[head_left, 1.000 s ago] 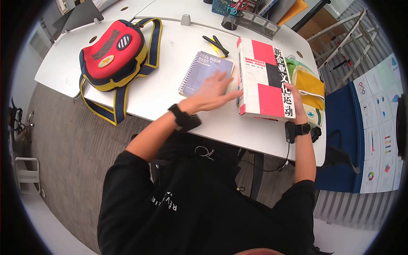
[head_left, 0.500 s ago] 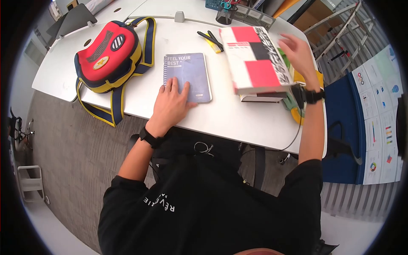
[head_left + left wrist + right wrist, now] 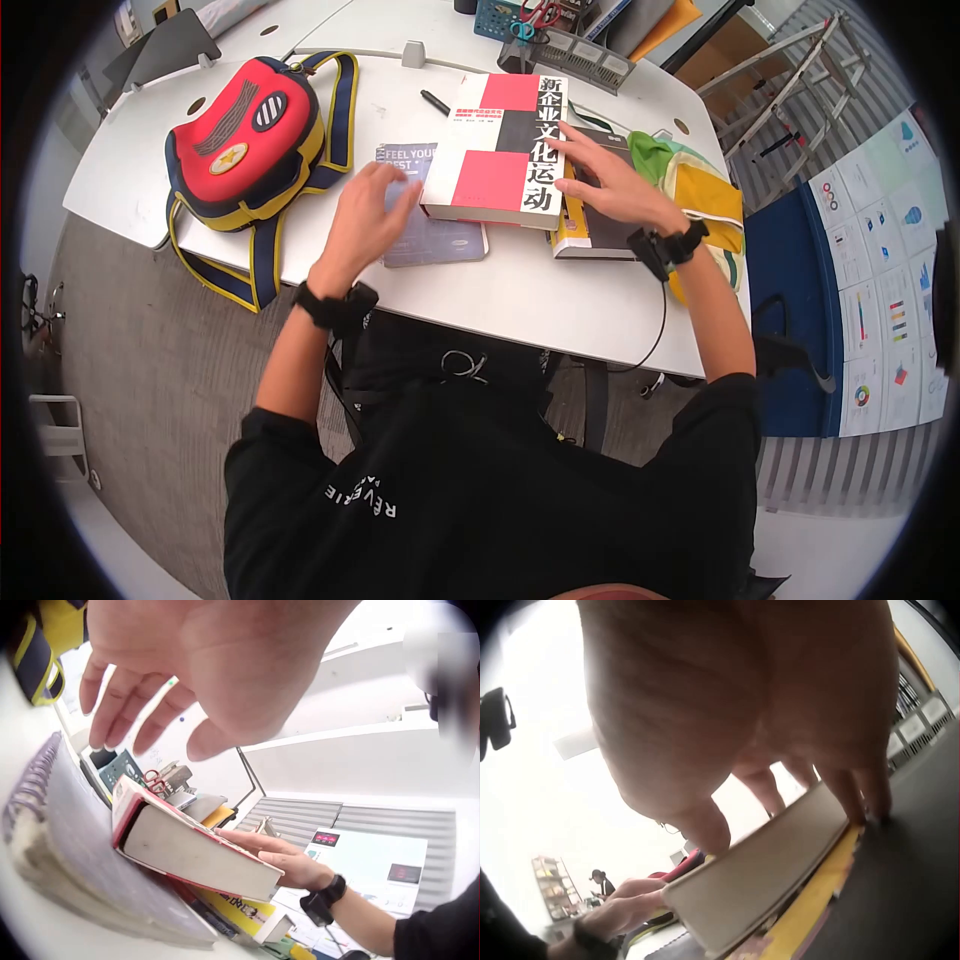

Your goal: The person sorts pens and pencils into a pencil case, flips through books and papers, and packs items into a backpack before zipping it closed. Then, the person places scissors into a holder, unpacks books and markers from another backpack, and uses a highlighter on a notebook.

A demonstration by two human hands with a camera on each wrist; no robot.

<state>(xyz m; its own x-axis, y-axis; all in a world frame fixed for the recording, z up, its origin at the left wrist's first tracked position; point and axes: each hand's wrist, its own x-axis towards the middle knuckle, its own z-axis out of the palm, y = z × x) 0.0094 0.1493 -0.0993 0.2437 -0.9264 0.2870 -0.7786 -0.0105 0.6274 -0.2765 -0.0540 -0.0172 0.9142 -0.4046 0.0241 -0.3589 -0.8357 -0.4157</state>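
A thick red, white and black book lies across the right part of a purple spiral notebook, its right side by a dark book with a yellow strip. My right hand touches the thick book's right edge with extended fingers and thumb; the right wrist view shows its fingertips at the book. Over the notebook's left side hovers my left hand, fingers loosely bent, close to the thick book's left edge. In the left wrist view that hand holds nothing, above the notebook.
A red and navy backpack lies at the left of the table. Behind the books are a black marker and a grey desk organizer beside scissors. A green and yellow bag lies at the right.
The thick book has moved left onto the notebook, uncovering the dark book. My left hand has lifted off the notebook; my right hand has come down and left to the thick book's edge.
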